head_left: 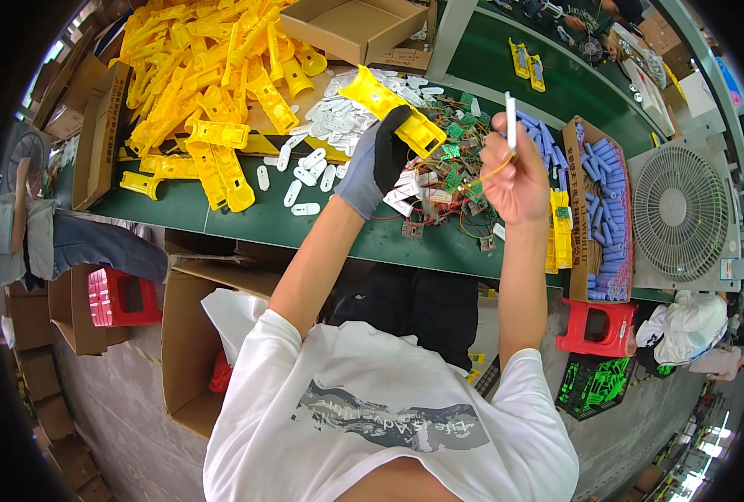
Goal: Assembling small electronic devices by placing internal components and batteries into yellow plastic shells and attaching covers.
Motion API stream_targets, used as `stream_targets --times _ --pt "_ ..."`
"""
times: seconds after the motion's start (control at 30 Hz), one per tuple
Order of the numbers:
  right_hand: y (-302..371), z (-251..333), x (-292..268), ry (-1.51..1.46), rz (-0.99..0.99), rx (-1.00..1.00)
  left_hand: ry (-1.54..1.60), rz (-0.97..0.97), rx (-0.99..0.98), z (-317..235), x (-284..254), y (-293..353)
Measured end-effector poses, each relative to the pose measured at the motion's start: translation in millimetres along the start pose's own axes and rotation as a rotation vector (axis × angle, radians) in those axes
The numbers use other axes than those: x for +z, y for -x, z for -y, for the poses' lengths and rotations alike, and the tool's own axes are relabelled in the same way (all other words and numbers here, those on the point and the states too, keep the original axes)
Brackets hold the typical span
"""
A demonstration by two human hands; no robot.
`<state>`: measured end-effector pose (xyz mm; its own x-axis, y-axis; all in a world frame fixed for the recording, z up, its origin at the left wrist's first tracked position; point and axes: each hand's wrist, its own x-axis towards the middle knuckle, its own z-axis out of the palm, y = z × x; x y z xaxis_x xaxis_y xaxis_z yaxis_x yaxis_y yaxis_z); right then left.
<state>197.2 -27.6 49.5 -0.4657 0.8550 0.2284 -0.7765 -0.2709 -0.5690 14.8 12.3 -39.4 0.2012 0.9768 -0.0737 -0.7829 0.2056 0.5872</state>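
My left hand (375,166), in a grey and black glove, is closed around a yellow plastic housing half (373,90) held at a slant above the bench. Its hollow side with moulded ribs shows at the lower end. To the right, my bare right hand (518,186) pinches a slim white part (511,117), seen nearly edge-on. A thin yellow wire (496,172) runs from near these fingers toward the parts below. Under and between my hands lies a tangle of green circuit boards (454,180) with red and black wires. White oval plastic pieces (338,117) are heaped behind my left hand.
A big pile of yellow housings (213,75) fills the bench's far left. Blue cylindrical cells (610,209) fill a carton at right, beside a fan (681,213). An open carton (355,25) stands at the back. Below are a cardboard box (189,335) and a red stool (598,328).
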Motion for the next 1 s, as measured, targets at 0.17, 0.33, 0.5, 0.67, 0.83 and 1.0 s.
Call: stream_targets --times 0.17,0.33,0.5,0.67,0.83,1.0 --pt "25.6 -5.8 16.1 0.858 -0.249 0.116 -0.283 -0.102 0.074 -6.6 24.0 28.2" --pt "48.0 -41.4 20.9 1.13 -0.517 0.117 -0.723 -0.186 0.38 -7.7 49.2 65.6" --pt "67.2 -56.9 9.2 1.106 -0.6 0.007 -0.738 -0.189 0.376 10.8 41.0 89.6" --pt "84.6 -69.4 0.0 1.017 -0.689 -0.096 -0.717 -0.247 0.353 41.7 16.2 113.1" --pt "103.5 -102.9 -17.6 0.695 -0.516 -0.303 -0.463 -0.193 0.15 36.4 41.3 121.5" --pt "102.1 -112.6 -10.0 0.551 -0.528 -0.417 -0.789 -0.16 0.304 49.5 46.2 144.4"
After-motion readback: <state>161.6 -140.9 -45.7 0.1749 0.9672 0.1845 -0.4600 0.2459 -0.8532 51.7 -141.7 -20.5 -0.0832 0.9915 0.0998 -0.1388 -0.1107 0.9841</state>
